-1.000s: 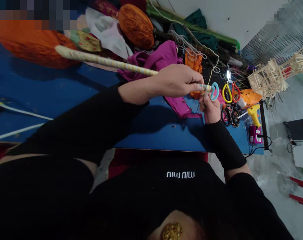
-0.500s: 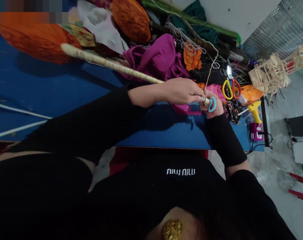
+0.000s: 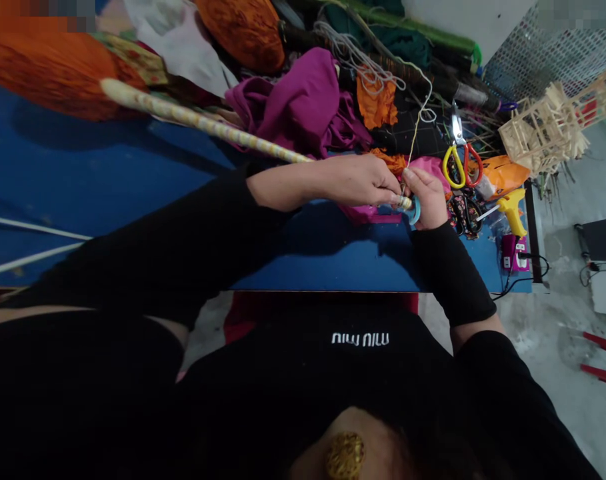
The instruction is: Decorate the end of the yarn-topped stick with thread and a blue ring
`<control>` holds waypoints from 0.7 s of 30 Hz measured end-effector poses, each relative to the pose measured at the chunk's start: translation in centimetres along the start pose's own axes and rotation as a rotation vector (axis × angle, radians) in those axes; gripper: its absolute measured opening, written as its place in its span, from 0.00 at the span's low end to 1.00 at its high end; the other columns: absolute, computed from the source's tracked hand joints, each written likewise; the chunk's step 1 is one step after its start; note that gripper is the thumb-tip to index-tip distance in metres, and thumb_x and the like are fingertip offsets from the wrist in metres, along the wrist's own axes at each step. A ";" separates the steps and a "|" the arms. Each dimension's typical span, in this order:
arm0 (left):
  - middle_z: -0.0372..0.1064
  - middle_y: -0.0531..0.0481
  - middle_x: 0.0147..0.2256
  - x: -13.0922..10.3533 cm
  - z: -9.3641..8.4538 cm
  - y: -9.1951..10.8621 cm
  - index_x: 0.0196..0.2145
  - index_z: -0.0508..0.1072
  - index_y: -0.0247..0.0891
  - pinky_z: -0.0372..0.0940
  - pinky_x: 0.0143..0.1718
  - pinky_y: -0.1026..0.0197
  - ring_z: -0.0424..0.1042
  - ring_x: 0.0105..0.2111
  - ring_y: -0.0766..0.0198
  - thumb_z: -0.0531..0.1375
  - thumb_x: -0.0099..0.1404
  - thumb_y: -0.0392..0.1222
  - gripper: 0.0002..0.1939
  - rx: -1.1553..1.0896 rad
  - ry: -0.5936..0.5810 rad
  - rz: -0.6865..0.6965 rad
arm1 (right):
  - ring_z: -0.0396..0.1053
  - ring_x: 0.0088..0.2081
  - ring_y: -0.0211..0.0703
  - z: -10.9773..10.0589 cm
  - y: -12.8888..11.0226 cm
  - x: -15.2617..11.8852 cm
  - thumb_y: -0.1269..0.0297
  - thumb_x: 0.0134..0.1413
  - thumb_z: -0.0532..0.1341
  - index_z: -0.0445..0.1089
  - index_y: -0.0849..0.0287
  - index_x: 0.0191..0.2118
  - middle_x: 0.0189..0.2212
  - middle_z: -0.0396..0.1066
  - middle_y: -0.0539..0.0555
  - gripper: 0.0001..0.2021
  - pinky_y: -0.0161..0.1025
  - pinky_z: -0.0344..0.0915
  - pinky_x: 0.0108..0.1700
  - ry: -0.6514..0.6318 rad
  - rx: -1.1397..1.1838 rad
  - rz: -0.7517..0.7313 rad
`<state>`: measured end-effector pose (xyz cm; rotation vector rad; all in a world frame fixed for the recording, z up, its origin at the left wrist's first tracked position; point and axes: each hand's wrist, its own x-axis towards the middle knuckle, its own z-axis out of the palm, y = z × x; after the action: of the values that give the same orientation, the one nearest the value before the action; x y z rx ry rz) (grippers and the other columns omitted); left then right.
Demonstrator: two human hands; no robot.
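At the near edge, black top (image 3: 303,387): pale lettering on its chest; the tabletop (image 3: 333,267) lies beyond it at 12 o'clock.
Left hand (image 3: 397,194): narrow, fingers closed around the banded stick (image 3: 207,125) close to its slimmer end.
Banded stick: passes under the left hand; its long part runs out toward 10 o'clock, while the short end pokes out at about 4 o'clock.
Blue ring (image 3: 416,211): at that short end, touching the right hand on its 8 o'clock side.
Right hand (image 3: 407,175): just beside the left hand at 3 o'clock, fingertips pinched on the yarn (image 3: 413,139).
Yarn: rises from the pinch toward 1 o'clock, then loops.
Glue gun (image 3: 513,210): yellow, at 3 o'clock from the right hand.
Purple socket block (image 3: 514,253): at 4 o'clock from the right hand, cable plugged in.
Scissors (image 3: 459,152): at 1 o'clock from the right hand, one handle yellow, one red.
Purple cloth (image 3: 303,100): bunched at 11 o'clock from the left hand.
Stick lattice (image 3: 537,137): pale, at 2 o'clock from the right hand.
Orange bundle (image 3: 247,33): farther off, at 11 o'clock from the left hand.
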<state>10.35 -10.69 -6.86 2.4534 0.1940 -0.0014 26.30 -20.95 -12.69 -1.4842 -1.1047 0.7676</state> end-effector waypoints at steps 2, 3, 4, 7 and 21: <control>0.83 0.48 0.37 0.1 -0.1 0.1 0.45 0.83 0.40 0.61 0.34 0.64 0.75 0.31 0.64 0.54 0.70 0.44 0.19 0.090 0.025 -0.008 | 0.60 0.27 0.35 -0.6 -0.5 -0.1 0.35 0.67 0.51 0.59 0.54 0.25 0.22 0.56 0.46 0.29 0.36 0.63 0.31 0.005 -0.259 -0.177; 0.83 0.49 0.37 0.2 -0.1 0.2 0.46 0.83 0.41 0.60 0.33 0.64 0.74 0.31 0.64 0.53 0.70 0.45 0.19 0.143 0.047 -0.023 | 0.60 0.28 0.36 -0.9 -0.8 -0.2 0.35 0.68 0.48 0.58 0.54 0.25 0.23 0.57 0.47 0.29 0.37 0.62 0.33 0.023 -0.415 -0.283; 0.83 0.49 0.37 0.2 -0.2 0.3 0.48 0.82 0.43 0.59 0.32 0.64 0.74 0.31 0.64 0.53 0.71 0.45 0.19 0.187 0.066 -0.043 | 0.61 0.29 0.37 -1.3 -1.1 -0.3 0.37 0.70 0.47 0.59 0.55 0.25 0.24 0.59 0.48 0.29 0.37 0.61 0.34 0.053 -0.567 -0.379; 0.83 0.51 0.41 0.3 -0.3 0.9 0.51 0.81 0.45 0.56 0.32 0.64 0.76 0.34 0.63 0.53 0.71 0.46 0.19 0.280 0.099 -0.125 | 0.61 0.29 0.38 -2.0 -2.0 -0.9 0.42 0.73 0.46 0.63 0.55 0.28 0.27 0.63 0.51 0.27 0.39 0.57 0.34 0.134 -0.920 -0.562; 0.82 0.50 0.41 -0.3 -0.6 0.6 0.53 0.80 0.45 0.60 0.39 0.60 0.78 0.41 0.59 0.50 0.74 0.49 0.21 0.241 0.409 -0.183 | 0.63 0.28 0.36 -0.8 -4.3 -4.0 0.49 0.74 0.50 0.71 0.56 0.34 0.28 0.71 0.52 0.22 0.37 0.57 0.31 0.323 -0.940 -0.584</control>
<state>10.14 -10.80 -6.01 2.6407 0.6291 0.4212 24.55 -25.03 -8.71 -1.7846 -1.6250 -0.4697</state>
